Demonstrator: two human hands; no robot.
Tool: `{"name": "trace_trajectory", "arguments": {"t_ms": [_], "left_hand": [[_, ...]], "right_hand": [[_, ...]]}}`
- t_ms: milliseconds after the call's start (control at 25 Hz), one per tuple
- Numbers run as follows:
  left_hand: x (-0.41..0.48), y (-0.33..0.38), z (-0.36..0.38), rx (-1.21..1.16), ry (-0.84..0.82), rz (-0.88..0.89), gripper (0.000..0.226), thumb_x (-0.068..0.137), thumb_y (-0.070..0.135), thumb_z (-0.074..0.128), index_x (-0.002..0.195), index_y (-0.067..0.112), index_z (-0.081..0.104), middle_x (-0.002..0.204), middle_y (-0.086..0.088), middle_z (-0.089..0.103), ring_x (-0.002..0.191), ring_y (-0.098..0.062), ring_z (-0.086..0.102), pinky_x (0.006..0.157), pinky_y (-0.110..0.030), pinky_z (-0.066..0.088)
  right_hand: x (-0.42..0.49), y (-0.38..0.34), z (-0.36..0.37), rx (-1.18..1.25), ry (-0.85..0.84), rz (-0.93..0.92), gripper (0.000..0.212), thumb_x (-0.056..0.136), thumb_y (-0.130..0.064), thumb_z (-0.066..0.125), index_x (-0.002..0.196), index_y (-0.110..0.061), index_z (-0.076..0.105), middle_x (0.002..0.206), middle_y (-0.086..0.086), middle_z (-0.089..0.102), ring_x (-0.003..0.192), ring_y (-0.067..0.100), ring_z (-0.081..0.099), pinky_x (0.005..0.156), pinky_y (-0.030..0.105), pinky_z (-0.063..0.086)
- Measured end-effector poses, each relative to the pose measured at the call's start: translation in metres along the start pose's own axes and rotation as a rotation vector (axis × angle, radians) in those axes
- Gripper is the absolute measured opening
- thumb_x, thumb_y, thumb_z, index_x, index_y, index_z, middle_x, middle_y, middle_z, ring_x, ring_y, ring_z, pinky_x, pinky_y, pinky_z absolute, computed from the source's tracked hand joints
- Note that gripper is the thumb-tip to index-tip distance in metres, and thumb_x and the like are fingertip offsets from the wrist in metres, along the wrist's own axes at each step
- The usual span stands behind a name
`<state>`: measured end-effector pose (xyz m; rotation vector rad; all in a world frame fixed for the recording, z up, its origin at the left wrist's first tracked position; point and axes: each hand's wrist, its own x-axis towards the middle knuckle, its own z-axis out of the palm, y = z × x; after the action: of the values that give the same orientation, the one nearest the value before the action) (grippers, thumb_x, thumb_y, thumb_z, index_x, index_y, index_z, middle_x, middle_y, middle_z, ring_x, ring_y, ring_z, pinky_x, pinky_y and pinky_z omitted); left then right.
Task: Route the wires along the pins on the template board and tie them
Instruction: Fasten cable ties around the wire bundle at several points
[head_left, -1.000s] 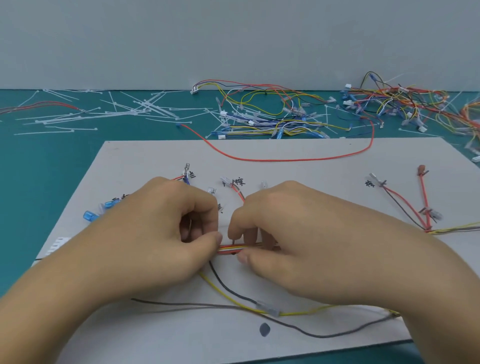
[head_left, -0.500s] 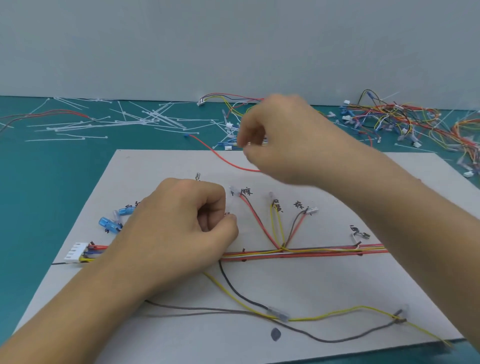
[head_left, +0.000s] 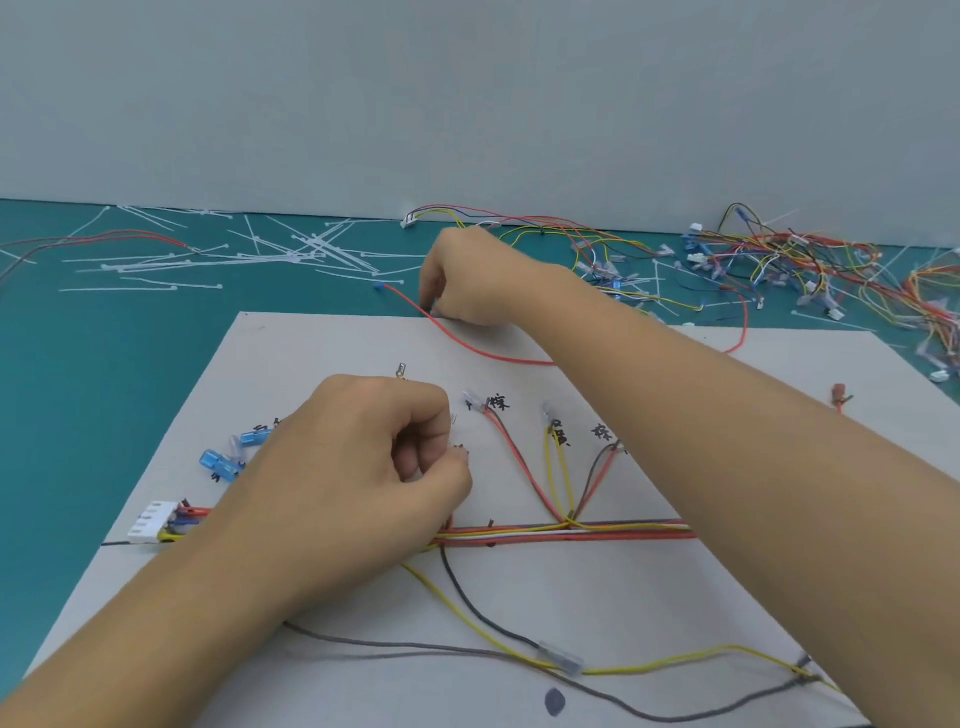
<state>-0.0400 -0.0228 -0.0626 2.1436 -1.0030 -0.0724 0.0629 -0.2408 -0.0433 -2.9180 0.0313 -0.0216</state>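
With the wire bundle (head_left: 571, 532) lying 9-to-3 o'clock across the board (head_left: 311, 364), the left hand (head_left: 358, 478) is resting curled fingers on it, grip unclear, while the right hand (head_left: 467, 280), fingers bent down, hold unclear, is reaching at 12 o'clock, probably for a cable tie (head_left: 260, 257) to cinch next.

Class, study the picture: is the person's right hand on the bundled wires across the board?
No: the right hand is at the far edge of the template board, beside the loose red wire, apart from the wire bundle.
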Motion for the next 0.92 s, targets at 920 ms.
{"name": "trace_trajectory", "arguments": {"t_ms": [920], "left_hand": [[0.001, 0.0, -0.009, 0.05, -0.207, 0.086, 0.009, 0.079, 0.037, 0.063, 0.074, 0.032, 0.069, 0.084, 0.012, 0.058, 0.076, -0.009, 0.059, 0.063, -0.026, 0.045]], "right_hand": [[-0.2, -0.047, -0.014, 0.763, 0.608, -0.06, 0.012, 0.093, -0.006, 0.067, 0.089, -0.016, 0.071, 0.076, -0.003, 0.069, 0.073, 0.021, 0.069, 0.056, 0.046, 0.055]]}}
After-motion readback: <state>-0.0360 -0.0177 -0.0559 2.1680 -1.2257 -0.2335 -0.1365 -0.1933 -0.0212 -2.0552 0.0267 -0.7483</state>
